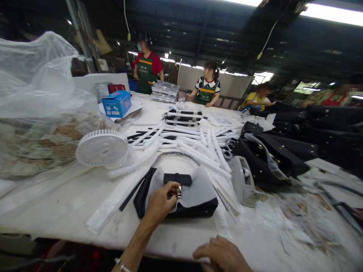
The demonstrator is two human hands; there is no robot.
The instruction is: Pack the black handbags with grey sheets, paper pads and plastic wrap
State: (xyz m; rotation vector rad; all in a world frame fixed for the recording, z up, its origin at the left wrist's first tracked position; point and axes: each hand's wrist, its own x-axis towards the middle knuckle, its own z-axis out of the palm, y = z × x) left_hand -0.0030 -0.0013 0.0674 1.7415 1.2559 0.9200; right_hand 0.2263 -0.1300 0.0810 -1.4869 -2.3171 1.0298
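Observation:
A black handbag lies on the white table in front of me, with a pale translucent sheet spread over its front and its handle arched toward the back. At the bag's middle, my left hand is closed in a pinch on a small gold metal clasp. A black strap tab lies just behind the clasp. My right hand hangs over the table's near edge, apart from the bag. Its fingers are loosely bent and slightly apart, and no object shows in them.
White foam tubes and black strips spread behind the bag. To the left are a white fan, a large plastic bag and a blue box. A tape dispenser and black bags stand right. Several people work beyond.

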